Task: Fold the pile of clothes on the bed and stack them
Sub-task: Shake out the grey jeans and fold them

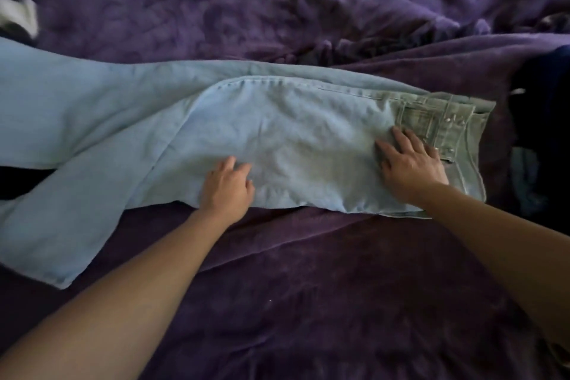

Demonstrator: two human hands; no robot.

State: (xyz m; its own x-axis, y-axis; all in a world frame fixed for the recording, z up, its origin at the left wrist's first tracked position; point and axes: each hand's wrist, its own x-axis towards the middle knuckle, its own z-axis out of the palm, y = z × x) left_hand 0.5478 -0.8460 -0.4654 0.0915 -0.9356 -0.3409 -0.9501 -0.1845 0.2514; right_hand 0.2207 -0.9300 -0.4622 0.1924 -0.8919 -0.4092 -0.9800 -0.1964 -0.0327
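Observation:
A pair of light blue jeans (277,139) lies across the purple bed, folded lengthwise with one leg over the other. The waistband with its metal buttons is at the right, and the legs run off to the left. My left hand (228,188) rests flat on the thigh part near the front edge of the jeans, fingers apart. Palm down, my right hand (410,160) presses on the denim just beside the buttoned fly and pocket. Neither hand grips the cloth.
The purple blanket (308,302) covers the bed and is rumpled at the back. Dark clothes (543,120) lie at the right edge beside the waistband. A white and dark garment (18,15) sits at the far left. A black item (21,182) shows between the jean legs.

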